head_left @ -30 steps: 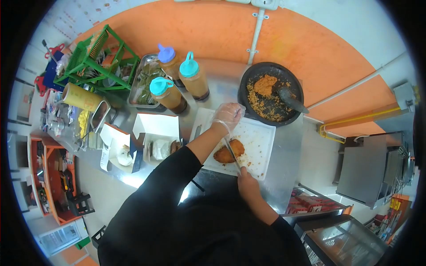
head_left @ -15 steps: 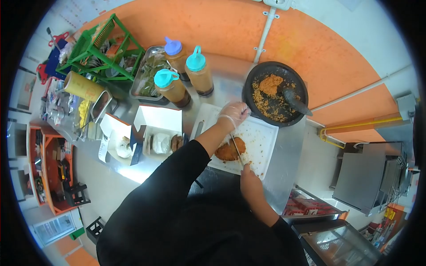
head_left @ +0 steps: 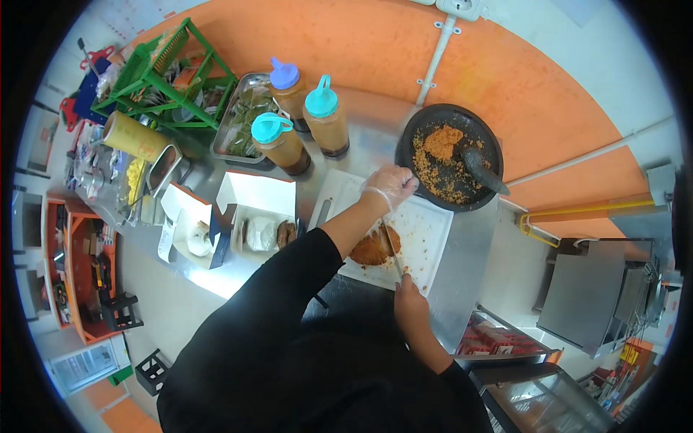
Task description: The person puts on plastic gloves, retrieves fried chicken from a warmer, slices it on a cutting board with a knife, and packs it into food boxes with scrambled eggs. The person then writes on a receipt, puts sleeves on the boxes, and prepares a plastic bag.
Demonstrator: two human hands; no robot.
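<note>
On the white cutting board [head_left: 433, 224] lies a browned, breaded piece of food [head_left: 369, 249] with crumbs around it. My right hand [head_left: 411, 297] is closed on the handle of a knife [head_left: 393, 251], whose blade crosses the right part of the food. My left hand [head_left: 391, 186], in a clear plastic glove, is closed over the board's upper part, beside the stone mortar [head_left: 426, 184]. Whether it holds anything is hidden. A pestle [head_left: 482, 170] rests in the mortar among orange-brown crumbs.
Left of the board are two open boxes [head_left: 257, 195] [head_left: 189, 209] with wrapped white portions. Behind them stand several squeeze bottles [head_left: 328, 126], a metal tray of leaves [head_left: 245, 126] and a green rack [head_left: 170, 94]. A yellow roll [head_left: 135, 137] lies farther left.
My left hand has moved right and slightly down, closer to the mortar. The knife in my right hand has shifted right across the food and stands steeper. The camera view has shifted a little.
</note>
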